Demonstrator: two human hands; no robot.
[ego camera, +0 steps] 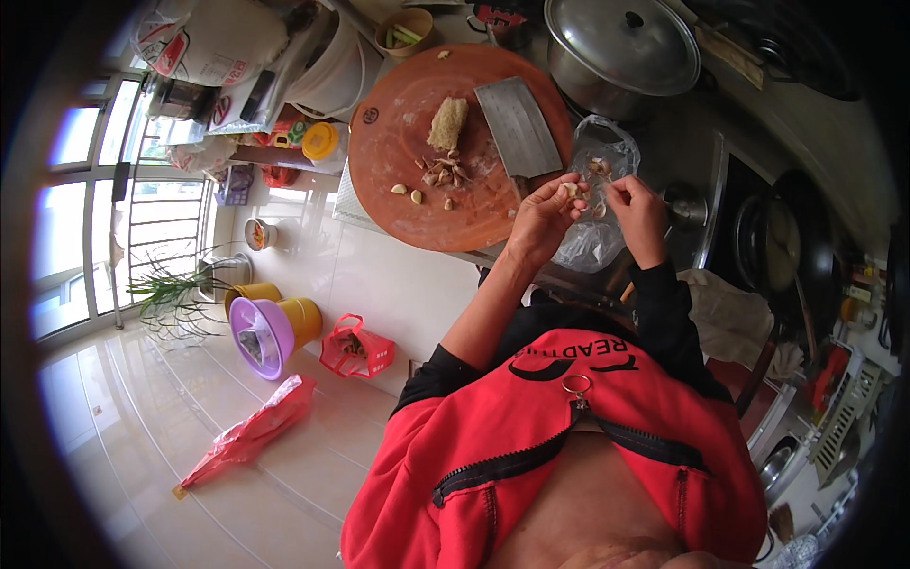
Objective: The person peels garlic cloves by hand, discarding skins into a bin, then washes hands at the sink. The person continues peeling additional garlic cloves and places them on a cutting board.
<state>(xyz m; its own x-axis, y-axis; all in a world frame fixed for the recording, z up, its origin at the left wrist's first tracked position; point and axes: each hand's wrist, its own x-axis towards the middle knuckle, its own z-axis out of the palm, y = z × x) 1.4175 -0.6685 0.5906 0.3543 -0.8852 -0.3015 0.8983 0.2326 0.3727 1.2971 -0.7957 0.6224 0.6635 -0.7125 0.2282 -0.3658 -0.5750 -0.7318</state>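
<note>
My left hand (542, 217) holds a garlic clove (571, 189) between thumb and fingers, over the right edge of a round cutting board (412, 82). Close beside it, my right hand (636, 210) has its thumb and fingertips pinched together; whether anything is between them cannot be told. Behind both hands lies a clear plastic bag (590, 245) with garlic and skins in it. On the board are a cleaver (519, 126), a loofah-like scrubber (448, 124), a pile of unpeeled garlic cloves (445, 171) and several peeled cloves (416, 196).
A lidded steel pot (618, 53) stands behind the board's right side, near a bowl of cut green vegetables (404, 32). A wok (782, 242) sits at the right. On the floor at the left are a purple basin (261, 338) and a red bag (373, 353).
</note>
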